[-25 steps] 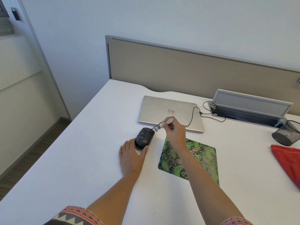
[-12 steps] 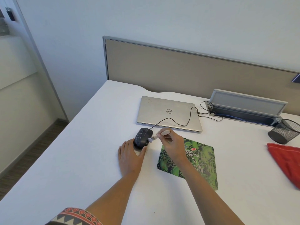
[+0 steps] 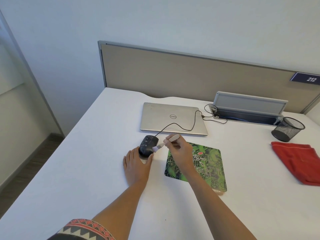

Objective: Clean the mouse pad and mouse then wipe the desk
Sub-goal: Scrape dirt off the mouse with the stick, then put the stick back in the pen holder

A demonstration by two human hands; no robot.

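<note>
Black mouse [image 3: 148,146] on worktop [image 3: 86,170], 9 o'clock of mouse pad [image 3: 204,163] | braced by left hand [image 3: 136,164], fingers flat, together | brush [image 3: 166,142] pinched in right hand [image 3: 180,149], bristles on mouse | step judged: mouse brushing | next: strokes to be carried across shell, mouse held steady.

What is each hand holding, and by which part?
The right hand pinches a small brush by its pale handle, bristles on the mouse. The left hand grips nothing; it lies flat on the desk against the mouse's near end.
</note>
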